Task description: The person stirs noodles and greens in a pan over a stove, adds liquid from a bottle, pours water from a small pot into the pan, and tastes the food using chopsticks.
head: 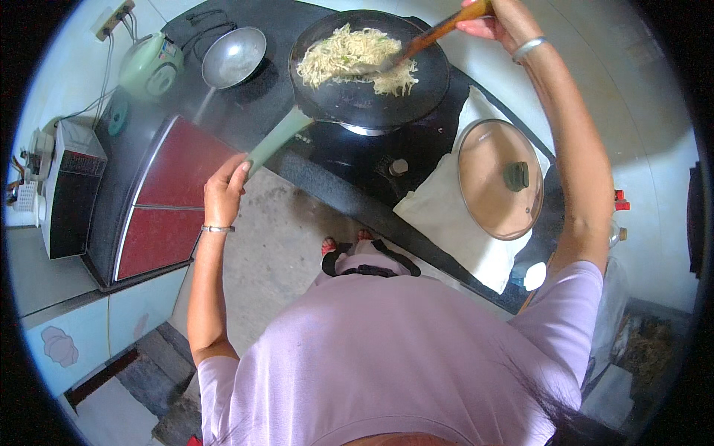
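My left hand (224,189) grips the pale green handle (279,138) of a dark frying pan (385,108) on the cooktop. Pale shredded food (348,53) with a few green bits lies in the pan, mostly in its far left half, with a smaller clump towards the middle. From the upper right, my right hand (505,25) holds a wooden spatula (440,32) by its upper end. The spatula's blade rests among the shreds, and its edge is partly covered by them. My right fingers are cut off in part by the top of the picture.
A glass lid (496,178) with a dark knob lies on a white cloth (440,206) right of the cooktop (340,161). Left of the pan sits a metal ladle or small wok (234,58). A green rice cooker (150,69) stands farther left, near a wall socket with cables (114,19).
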{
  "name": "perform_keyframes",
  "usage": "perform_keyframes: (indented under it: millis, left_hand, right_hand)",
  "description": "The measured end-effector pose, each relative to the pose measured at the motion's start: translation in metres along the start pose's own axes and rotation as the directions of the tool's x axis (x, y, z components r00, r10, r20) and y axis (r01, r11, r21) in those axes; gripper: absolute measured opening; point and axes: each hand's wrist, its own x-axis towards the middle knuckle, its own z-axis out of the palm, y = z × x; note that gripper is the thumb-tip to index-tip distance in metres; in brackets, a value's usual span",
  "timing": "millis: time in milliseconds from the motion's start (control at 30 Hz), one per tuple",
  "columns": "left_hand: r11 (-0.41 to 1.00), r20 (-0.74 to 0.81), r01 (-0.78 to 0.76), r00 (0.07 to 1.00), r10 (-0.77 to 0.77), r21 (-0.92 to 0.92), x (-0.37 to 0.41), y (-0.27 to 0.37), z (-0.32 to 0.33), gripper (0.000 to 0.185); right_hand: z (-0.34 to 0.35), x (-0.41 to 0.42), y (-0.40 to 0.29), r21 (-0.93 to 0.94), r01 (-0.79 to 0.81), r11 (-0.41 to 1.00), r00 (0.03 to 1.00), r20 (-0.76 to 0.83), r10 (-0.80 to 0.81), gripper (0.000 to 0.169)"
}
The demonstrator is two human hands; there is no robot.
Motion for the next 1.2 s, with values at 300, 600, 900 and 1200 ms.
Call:
perform_keyframes:
  millis: [300,600,900,1200]
  left_hand:
    - [1.000,-0.006,-0.024,1.000,0.024,-0.012,0.000,0.001,0.001,0.027]
    - [1.000,0.020,0.009,1.000,-0.009,-0.002,0.001,0.001,-0.001,0.027]
    - [0.999,0.029,-0.026,0.999,0.025,0.020,0.001,0.001,0.000,0.027]
    - [1.000,0.022,-0.014,1.000,0.014,0.003,0.002,-0.002,-0.002,0.028]
  right_hand:
    - [0.034,-0.071,0.056,0.084,0.078,0.993,0.993,0.082,-0.085,0.053]
    - [0.011,-0.053,0.091,0.436,0.182,0.881,0.975,-0.194,-0.105,0.054]
    - [0.035,-0.008,0.048,0.131,0.305,0.943,0.933,-0.242,-0.267,0.048]
    - [0.033,-0.049,0.014,-0.275,0.216,0.937,0.976,0.084,-0.201,0.030]
